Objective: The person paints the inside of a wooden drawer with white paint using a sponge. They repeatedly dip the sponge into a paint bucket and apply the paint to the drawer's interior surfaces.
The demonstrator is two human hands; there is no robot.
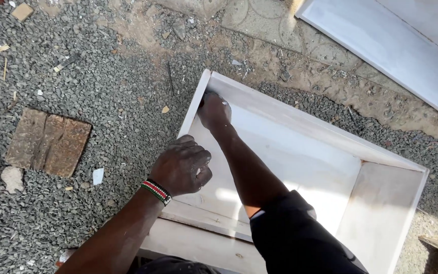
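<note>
On gravel, white box frame [325, 167] lying open-side up, long axis upper-left to lower-right, left hand [182, 166] clenched on its rim, right hand [214, 109] pressed into far corner, grip unclear.

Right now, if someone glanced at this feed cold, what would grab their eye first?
The big white-painted wooden box lying open on the gravel ground, filling the middle of the view. The right hand reaches deep into its far inner corner, while the left hand, with a beaded wristband, grips the box's near side wall. A worn wooden block lies on the gravel to the left, and another white panel sits top right.
</note>
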